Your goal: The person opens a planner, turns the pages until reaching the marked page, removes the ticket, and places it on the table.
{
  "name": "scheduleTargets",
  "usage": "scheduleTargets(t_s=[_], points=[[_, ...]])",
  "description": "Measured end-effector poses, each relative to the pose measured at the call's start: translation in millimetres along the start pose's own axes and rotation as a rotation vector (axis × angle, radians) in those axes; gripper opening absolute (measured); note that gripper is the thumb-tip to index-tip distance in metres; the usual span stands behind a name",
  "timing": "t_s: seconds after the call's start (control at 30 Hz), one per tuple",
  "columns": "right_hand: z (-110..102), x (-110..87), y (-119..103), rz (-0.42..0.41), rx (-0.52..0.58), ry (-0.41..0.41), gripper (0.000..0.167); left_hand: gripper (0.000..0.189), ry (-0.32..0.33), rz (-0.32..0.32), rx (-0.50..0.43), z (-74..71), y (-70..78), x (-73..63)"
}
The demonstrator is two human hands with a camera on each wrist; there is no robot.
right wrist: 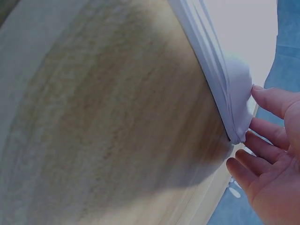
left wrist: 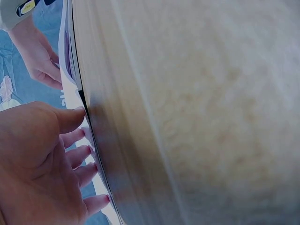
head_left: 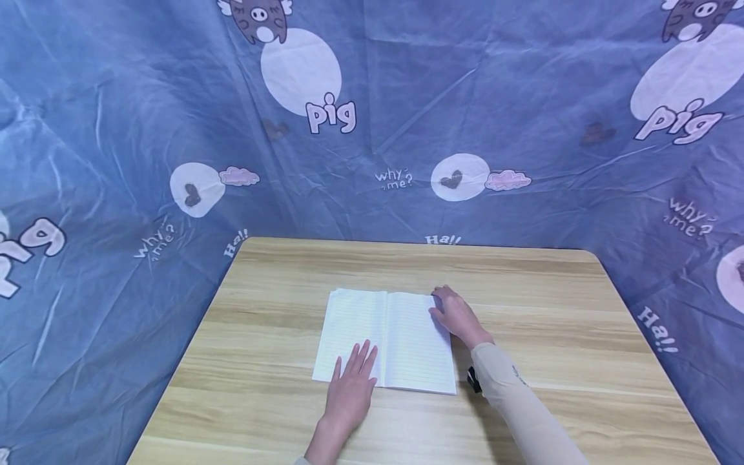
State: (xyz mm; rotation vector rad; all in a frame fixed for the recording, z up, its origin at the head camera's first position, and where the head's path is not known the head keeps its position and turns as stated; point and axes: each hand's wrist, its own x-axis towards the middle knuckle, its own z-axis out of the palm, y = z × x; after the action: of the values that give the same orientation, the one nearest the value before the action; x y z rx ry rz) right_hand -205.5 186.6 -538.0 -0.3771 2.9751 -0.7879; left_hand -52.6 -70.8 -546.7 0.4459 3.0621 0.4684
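An open notebook (head_left: 415,342) with white lined pages lies on the wooden table, its spine running away from the person. My left hand (head_left: 351,392) rests palm down over the near part of the left page, fingers straight and spread. The left wrist view shows that hand (left wrist: 47,164) along the notebook's near edge. At the far right corner, my right hand (head_left: 458,316) touches the right page, fingers bent a little. In the right wrist view the thumb (right wrist: 269,97) meets the page, which bulges at the corner, while the other fingers lie apart from it.
The wooden table (head_left: 261,361) has rounded far corners. Blue printed cloth (head_left: 372,97) hangs behind it and along both sides. A small black item (head_left: 473,380) shows beneath the right wrist, by the sleeve (head_left: 517,394).
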Motion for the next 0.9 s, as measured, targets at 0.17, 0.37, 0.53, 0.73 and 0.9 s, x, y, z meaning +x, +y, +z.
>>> scheduleTargets(t_s=[0.17,0.37,0.53,0.73,0.9], points=[[-0.9,0.8,0.6,0.003,0.000,-0.005,0.044,0.055,0.004,0.002,-0.007,-1.4,1.0,0.2],[-1.7,-0.4,0.5,-0.015,-0.002,0.009,0.041,0.055,0.004,0.001,-0.011,-2.1,1.1,0.0],[-0.4,-0.7,0.7,-0.022,-0.016,0.021,0.041,0.055,0.001,0.002,-0.008,-3.0,0.9,-0.6],[1.0,-0.5,0.1,-0.016,-0.014,0.023,0.042,0.055,-0.002,0.007,0.001,-2.5,-0.7,-2.0],[1.3,-0.2,-1.1,-0.023,-0.011,0.027,0.040,0.055,-0.004,0.009,-0.002,-2.8,-1.6,-3.1]])
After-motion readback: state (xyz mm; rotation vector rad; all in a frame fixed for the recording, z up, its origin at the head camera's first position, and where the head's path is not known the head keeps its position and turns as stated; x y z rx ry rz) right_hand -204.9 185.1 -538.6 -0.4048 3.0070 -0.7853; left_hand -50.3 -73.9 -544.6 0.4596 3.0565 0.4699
